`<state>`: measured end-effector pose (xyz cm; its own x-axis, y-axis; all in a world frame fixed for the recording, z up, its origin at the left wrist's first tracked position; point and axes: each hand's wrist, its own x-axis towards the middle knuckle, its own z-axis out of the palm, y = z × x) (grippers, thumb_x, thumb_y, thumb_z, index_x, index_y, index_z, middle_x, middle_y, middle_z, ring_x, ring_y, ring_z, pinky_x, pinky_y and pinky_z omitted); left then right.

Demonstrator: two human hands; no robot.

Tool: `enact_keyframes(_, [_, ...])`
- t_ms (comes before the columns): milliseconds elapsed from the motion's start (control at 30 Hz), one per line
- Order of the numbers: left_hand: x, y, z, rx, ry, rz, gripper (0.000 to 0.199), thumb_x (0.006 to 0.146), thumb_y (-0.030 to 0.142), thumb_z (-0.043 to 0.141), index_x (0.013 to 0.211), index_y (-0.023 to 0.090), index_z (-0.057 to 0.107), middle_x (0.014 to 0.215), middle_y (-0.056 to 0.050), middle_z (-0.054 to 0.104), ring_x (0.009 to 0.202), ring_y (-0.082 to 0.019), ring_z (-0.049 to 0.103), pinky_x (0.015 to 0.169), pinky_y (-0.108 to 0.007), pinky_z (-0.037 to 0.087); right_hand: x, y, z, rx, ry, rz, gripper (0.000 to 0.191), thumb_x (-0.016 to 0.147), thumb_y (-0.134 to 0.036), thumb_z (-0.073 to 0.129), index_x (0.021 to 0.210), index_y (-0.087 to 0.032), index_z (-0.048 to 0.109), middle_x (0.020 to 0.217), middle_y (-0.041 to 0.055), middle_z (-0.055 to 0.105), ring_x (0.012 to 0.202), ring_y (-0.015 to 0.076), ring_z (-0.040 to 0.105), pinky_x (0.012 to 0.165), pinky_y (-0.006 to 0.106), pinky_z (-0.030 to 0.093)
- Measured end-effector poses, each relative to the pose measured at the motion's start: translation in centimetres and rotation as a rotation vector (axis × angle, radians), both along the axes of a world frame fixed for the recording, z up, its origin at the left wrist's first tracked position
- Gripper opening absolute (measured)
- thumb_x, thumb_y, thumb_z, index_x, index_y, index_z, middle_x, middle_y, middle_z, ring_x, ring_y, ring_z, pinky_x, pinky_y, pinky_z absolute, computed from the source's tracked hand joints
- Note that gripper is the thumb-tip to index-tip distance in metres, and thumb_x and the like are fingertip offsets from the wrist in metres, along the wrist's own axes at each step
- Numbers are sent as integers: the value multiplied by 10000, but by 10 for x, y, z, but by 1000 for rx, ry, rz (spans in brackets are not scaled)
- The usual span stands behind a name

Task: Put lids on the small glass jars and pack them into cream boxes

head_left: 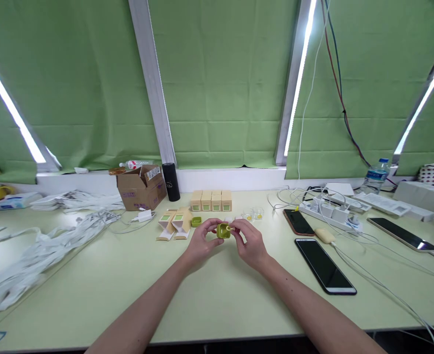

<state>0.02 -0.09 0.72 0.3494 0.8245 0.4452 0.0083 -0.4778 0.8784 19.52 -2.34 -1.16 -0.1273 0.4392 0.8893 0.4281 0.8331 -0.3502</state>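
Over the middle of the table, my left hand (201, 241) grips a small olive-green square container (223, 230), its hollow side facing me. The fingers of my right hand (251, 243) are closed in a pinch at the container's right side, on a small pale piece (232, 229) whose kind I cannot make out. Just left of my left hand lies another green square part (196, 221). Two opened cream cartons (182, 221) stand left of that. Behind my right hand are clear round pieces with yellow centres (258, 214).
Several closed small boxes (211, 201) stand in a row at the back, near a black bottle (170, 182) and a brown carton (141, 188). Phones (325, 266), a power strip (329, 214) and loose cables lie at right. White straps (40, 250) cover the left side.
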Motion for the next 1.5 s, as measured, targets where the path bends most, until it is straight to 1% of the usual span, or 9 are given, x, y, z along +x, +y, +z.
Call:
enact_keyframes(67, [0,-1,0,4,-7,-6,453,734,183,838,1159,214,683,1258,-128,715,1153,-298,672,963,-426,506,1,-1,1,17,-31,-23,252,983,-126,507,1168,-252,623,1018,101,700,955,246,673,786,405,594])
enact_keyframes(267, [1,-2,3,22,-5,-17,441,740,196,845,1152,218,691,1255,-129,722,1154,-302,670,982,-438,503,2,-2,2,5,-113,-112,195,969,-136,527,1109,-238,616,981,96,699,881,252,639,746,410,550])
enact_keyframes(500, [2,-2,3,33,47,-7,433,743,172,829,1155,224,704,1249,-110,714,1163,-297,662,1031,-449,477,0,-2,-1,-3,-113,-68,233,974,-109,499,1135,-234,613,985,95,688,882,240,631,739,386,554])
enact_keyframes(567, [2,-3,4,40,67,2,430,750,167,821,1160,231,707,1244,-102,712,1165,-295,659,1041,-453,473,0,-2,-1,6,-124,-84,237,973,-110,494,1131,-235,619,991,98,690,898,248,633,748,393,550])
enact_keyframes(800, [3,-5,4,87,99,16,431,751,160,820,1163,243,722,1231,-95,716,1172,-293,653,1056,-458,478,0,-4,1,49,-233,-281,199,952,-142,523,1062,-215,671,987,106,681,887,252,623,746,391,487])
enact_keyframes(1000, [3,-4,2,102,140,26,457,752,127,799,1185,244,709,1235,-82,712,1179,-276,648,1064,-450,478,-5,-5,0,128,-249,-384,194,954,-126,522,1010,-198,693,955,94,630,829,217,558,690,344,420])
enact_keyframes(1100, [3,-4,1,111,161,29,472,749,109,791,1194,239,705,1247,-85,710,1181,-273,647,1055,-446,481,-6,-6,1,165,-252,-401,174,939,-106,536,964,-187,687,915,80,606,795,205,523,668,330,385])
enact_keyframes(1267, [2,-3,1,121,167,30,480,748,99,791,1199,239,708,1244,-87,715,1172,-268,652,1058,-446,484,-6,-5,1,166,-281,-410,168,920,-80,547,926,-187,677,856,63,596,753,199,477,659,331,350])
enact_keyframes(1500, [1,-3,2,123,173,21,481,731,101,810,1184,236,724,1228,-89,721,1166,-273,662,1069,-461,499,-4,-2,-1,188,-317,-361,177,920,-57,540,893,-187,656,781,47,621,755,207,466,667,346,327])
